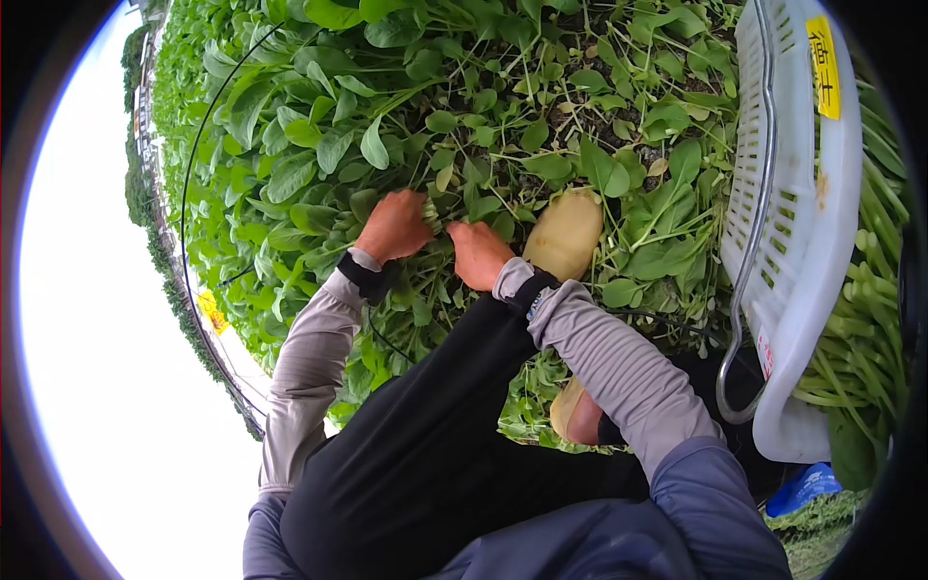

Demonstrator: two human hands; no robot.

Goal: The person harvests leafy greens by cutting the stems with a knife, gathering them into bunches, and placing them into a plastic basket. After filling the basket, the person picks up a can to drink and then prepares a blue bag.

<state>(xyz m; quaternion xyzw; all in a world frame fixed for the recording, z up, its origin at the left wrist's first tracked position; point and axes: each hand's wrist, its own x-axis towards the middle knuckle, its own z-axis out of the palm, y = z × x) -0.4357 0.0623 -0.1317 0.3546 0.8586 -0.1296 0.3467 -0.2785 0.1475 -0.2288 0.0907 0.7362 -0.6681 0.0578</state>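
Note:
My left hand (396, 227) is closed around leafy green stems, and pale stem ends (431, 211) stick out beside its fingers. Just to the right is my right hand (478, 256), its fingers pinched together close to those stem ends. What it holds, if anything, is hidden. Both hands are low among the leafy greens (290, 174), at the border between the dense standing plants and a thinner patch of stems and loose leaves (667, 208).
A beige shoe (565, 232) rests by my right hand, and a second shoe (564, 406) is nearer my body. At right stands a white plastic basket (773, 377) with a metal handle (737, 329), holding harvested greens (851, 329). A thin dark hoop (187, 184) arches over the plants at left.

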